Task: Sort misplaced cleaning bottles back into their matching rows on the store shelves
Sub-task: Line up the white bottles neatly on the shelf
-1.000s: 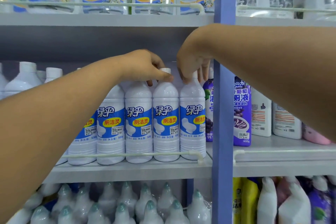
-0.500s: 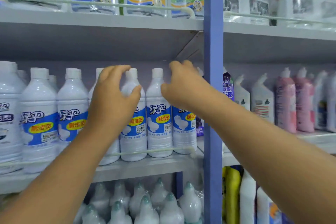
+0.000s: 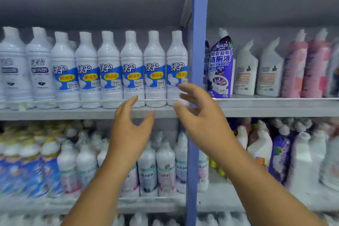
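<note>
Both sets of fingers are spread and loosely curved with nothing in them: the left hand (image 3: 131,134) floats in front of the middle shelf (image 3: 73,113) edge, thumb out to the right, and the right hand (image 3: 203,117) sits just beside it, fingers (image 3: 189,88) fanned toward the blue post (image 3: 199,33) that splits the racks. Bare forearms run down to the bottom corners. Right behind the fingertips is the neat row of white bottles (image 3: 132,71), smooth plastic, ribbed near the base, narrow necks, blue labels with a yellow oval, held in by a thin white rail (image 3: 73,101). The two leftmost ones have black and white labels instead. Across the post there's a purple bottle (image 3: 221,68) with an angled neck, then plain white angled-neck bottles (image 3: 245,73), then pink ones (image 3: 304,71). Shelves are painted grey metal, kinda matte. The lower shelf is packed with small clear-capped bottles (image 3: 146,169), pretty blurry, can't read a thing.
</note>
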`<control>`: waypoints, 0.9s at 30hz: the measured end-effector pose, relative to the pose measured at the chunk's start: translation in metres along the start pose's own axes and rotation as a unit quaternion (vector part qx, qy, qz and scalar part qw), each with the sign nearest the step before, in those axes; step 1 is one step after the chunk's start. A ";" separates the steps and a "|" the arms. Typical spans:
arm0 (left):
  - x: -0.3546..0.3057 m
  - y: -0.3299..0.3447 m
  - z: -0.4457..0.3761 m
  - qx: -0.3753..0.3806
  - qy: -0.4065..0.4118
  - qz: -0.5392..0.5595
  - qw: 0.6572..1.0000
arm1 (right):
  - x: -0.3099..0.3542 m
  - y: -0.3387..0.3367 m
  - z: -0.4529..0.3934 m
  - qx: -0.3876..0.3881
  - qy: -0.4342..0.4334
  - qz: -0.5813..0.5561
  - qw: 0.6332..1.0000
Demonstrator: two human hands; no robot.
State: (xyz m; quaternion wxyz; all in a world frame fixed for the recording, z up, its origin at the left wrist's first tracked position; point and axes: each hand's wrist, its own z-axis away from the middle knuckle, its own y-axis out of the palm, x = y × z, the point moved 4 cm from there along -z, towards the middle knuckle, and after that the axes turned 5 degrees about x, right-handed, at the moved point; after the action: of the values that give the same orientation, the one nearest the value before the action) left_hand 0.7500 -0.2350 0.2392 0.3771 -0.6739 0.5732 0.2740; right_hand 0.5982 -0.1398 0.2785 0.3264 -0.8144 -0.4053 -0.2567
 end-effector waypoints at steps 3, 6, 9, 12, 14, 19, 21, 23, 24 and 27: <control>-0.008 0.026 0.073 -0.003 -0.050 0.029 0.998 | -0.030 -0.049 0.072 -0.016 0.033 -0.060 0.998; -0.011 0.078 0.152 0.036 -0.124 0.073 0.989 | -0.077 -0.109 0.145 -0.031 0.137 -0.071 0.988; 0.002 0.143 0.218 0.066 -0.185 0.088 0.977 | -0.128 -0.171 0.213 -0.042 0.239 -0.053 0.969; 0.010 0.209 0.271 0.130 -0.245 0.075 0.958 | -0.156 -0.232 0.269 -0.043 0.313 -0.033 0.948; 0.013 0.245 0.299 0.159 -0.265 0.077 0.948 | -0.165 -0.270 0.297 -0.051 0.352 -0.031 0.934; 0.000 0.324 0.324 0.225 -0.263 0.070 0.936 | -0.192 -0.349 0.341 -0.107 0.397 -0.025 0.911; -0.008 0.352 0.321 0.275 -0.263 0.059 0.923 | -0.204 -0.369 0.353 -0.119 0.408 -0.025 0.905; -0.016 0.378 0.313 0.304 -0.258 0.052 0.915 | -0.217 -0.386 0.360 -0.125 0.419 -0.019 0.899; -0.018 0.389 0.307 0.306 -0.252 0.052 0.917 | -0.224 -0.395 0.360 -0.127 0.421 -0.013 0.898; -0.014 0.418 0.289 0.288 -0.242 0.064 0.924 | -0.252 -0.417 0.352 -0.138 0.422 -0.001 0.896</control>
State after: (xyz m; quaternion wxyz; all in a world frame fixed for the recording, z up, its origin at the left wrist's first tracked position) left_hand 0.3565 -0.0138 0.0064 0.6639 -0.4108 0.5608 0.2756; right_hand 0.1709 0.1875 0.0112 0.3507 -0.6657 -0.1907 -0.6304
